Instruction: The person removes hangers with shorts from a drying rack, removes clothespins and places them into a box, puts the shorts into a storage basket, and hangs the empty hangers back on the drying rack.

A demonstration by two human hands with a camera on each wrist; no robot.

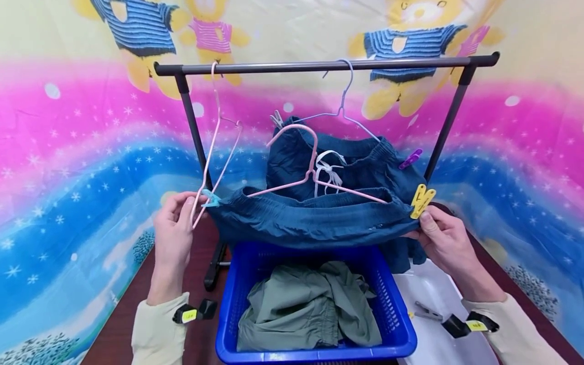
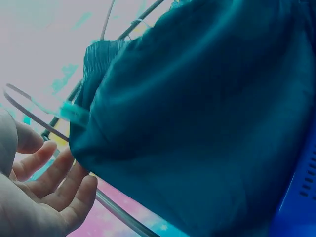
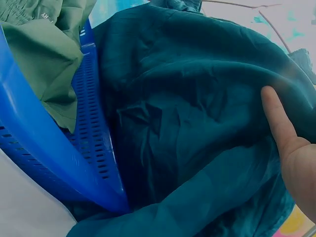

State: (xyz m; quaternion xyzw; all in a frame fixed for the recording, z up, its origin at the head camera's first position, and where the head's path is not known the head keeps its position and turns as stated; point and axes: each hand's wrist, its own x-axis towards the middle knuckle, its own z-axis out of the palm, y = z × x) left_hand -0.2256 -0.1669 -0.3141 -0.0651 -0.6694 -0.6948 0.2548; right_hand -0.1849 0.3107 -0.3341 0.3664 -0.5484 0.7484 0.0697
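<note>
Dark blue shorts (image 1: pixel 315 223) with an elastic waistband are stretched between my hands on a pink hanger (image 1: pixel 312 172), whose hook is free of the rail. A light blue clothespin (image 1: pixel 210 198) sits at their left end and a yellow clothespin (image 1: pixel 422 201) at their right end. My right hand (image 1: pixel 449 241) pinches the shorts' right corner, thumb just below the yellow clothespin; one finger (image 3: pixel 277 116) lies along the cloth in the right wrist view. My left hand (image 1: pixel 172 235) is by the left corner, fingers loosely bent (image 2: pixel 59 190) near the cloth edge, behind an empty pink hanger (image 1: pixel 214 152).
Behind, more dark blue shorts (image 1: pixel 292 157) hang from a blue hanger (image 1: pixel 343 101) on a black rail (image 1: pixel 283 67), with a purple clothespin (image 1: pixel 411 158). Below stands a blue basket (image 1: pixel 225 324) holding a green garment (image 1: pixel 305 304). A white tray (image 1: pixel 438 284) with a grey clothespin (image 1: pixel 429 312) lies right.
</note>
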